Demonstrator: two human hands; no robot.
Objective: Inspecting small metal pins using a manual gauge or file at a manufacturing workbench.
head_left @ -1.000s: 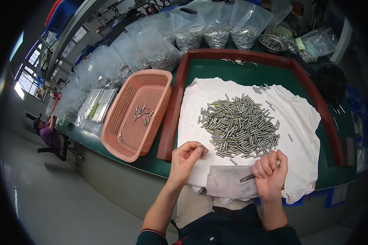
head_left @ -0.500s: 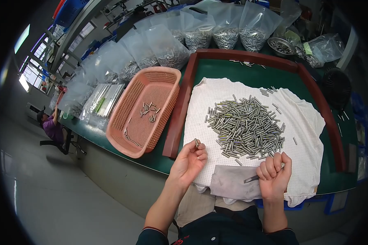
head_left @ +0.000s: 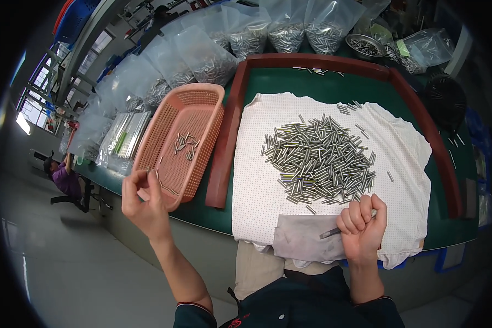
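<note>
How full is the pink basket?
Nearly empty: the pink basket holds only a few small metal pins scattered over its perforated floor, most of which shows bare.

Shiny metal pins (head_left: 320,158) on dotted white cloth (head_left: 410,164) — perforated matt plastic basket (head_left: 202,117).

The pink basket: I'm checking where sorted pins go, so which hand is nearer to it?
Left. The left hand hovers at the pink basket's near corner, fingers pinched. The right hand rests on the white cloth, fisted around a thin tool, across the wooden rail.

sleeves: dark navy, red-trimmed cuffs | trousers: beige | left hand (head_left: 143,203), right hand (head_left: 362,227): bare, ungloved
</note>
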